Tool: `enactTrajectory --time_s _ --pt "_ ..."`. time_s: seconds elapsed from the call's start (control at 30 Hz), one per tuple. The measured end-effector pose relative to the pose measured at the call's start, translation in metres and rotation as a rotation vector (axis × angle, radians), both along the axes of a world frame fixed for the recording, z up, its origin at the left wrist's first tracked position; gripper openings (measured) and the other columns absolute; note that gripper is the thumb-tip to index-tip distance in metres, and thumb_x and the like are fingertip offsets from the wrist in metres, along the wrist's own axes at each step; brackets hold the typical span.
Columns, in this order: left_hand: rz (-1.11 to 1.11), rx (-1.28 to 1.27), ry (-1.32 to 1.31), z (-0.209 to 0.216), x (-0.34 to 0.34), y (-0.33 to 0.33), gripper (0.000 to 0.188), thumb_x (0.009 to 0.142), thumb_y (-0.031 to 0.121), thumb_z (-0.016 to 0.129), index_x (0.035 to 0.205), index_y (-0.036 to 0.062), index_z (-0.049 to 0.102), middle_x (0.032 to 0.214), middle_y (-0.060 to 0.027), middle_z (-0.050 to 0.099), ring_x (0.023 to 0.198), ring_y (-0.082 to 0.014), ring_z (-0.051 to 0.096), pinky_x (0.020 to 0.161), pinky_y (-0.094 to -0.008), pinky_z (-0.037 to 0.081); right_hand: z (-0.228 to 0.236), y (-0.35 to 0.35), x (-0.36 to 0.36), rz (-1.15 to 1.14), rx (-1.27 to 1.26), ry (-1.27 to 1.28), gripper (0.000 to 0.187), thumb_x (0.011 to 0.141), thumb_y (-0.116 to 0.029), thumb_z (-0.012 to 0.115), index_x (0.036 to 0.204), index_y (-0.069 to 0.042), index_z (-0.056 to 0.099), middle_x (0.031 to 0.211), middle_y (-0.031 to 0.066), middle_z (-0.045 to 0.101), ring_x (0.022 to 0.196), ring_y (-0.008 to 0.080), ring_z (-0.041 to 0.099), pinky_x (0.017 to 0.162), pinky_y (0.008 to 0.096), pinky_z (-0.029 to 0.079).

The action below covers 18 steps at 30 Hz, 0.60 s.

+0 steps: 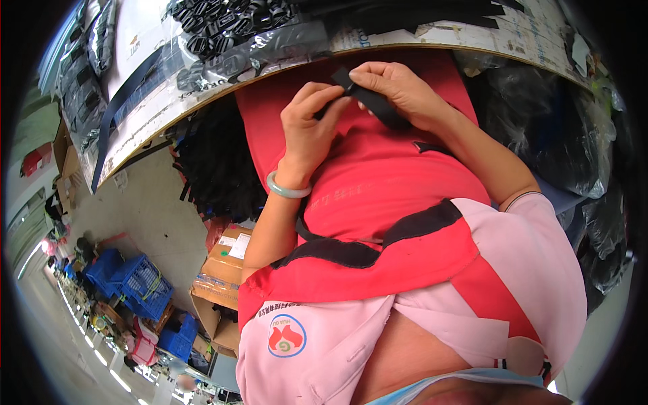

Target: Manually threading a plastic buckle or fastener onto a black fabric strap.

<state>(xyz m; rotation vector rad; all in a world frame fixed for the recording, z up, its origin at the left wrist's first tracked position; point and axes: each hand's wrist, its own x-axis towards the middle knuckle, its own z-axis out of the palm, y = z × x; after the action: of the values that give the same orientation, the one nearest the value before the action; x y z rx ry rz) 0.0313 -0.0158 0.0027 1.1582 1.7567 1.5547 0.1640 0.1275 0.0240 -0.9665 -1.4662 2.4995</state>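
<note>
My left hand (312,125), with a pale bangle (288,187) on its wrist, is closed in a pinch near one end of a black webbing strap (375,106). My right hand (403,91) grips the same strap between thumb and fingers, and part of it hangs down below. Both hands are close together over the red apron (391,175) on my lap, just in front of the table edge. Whether a small buckle sits on the strap between the fingertips is too dark to make out.
Black plastic buckles (233,23) lie heaped in a clear bag on the worktable (145,111). A dark strap (111,128) hangs over its left edge. A cardboard box (219,270) and blue crates (142,287) stand at left; plastic-wrapped bundles (560,128) are at right.
</note>
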Motion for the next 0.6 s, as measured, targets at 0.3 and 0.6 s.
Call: enactTrajectory --time_s 0.3,0.6 --pt "0.039 -0.150 -1.148 0.002 -0.001 -0.001 0.025 0.092 0.014 0.063 0.109 -0.0053 0.062 0.081 -0.0096 0.065 0.057 -0.0145 0.060 0.043 -0.0248 0.046 -0.002 -0.021 0.003 -0.108 0.902 0.321 0.009 0.088 -0.008 0.069 0.094 -0.002 0.067 0.091 0.0006 0.055 0.079 0.0073 0.055 0.067 0.0213 0.044" --pt "0.131 -0.076 -0.731 0.014 0.008 0.001 0.021 0.090 0.011 0.067 0.103 -0.0052 0.066 0.074 -0.0095 0.066 0.052 -0.0116 0.060 0.042 -0.0220 0.046 0.013 -0.006 0.011 0.211 0.419 -0.082 0.024 0.088 -0.022 0.068 0.075 -0.004 0.059 0.062 -0.0039 0.053 0.056 0.0033 0.043 0.050 0.0202 0.033"
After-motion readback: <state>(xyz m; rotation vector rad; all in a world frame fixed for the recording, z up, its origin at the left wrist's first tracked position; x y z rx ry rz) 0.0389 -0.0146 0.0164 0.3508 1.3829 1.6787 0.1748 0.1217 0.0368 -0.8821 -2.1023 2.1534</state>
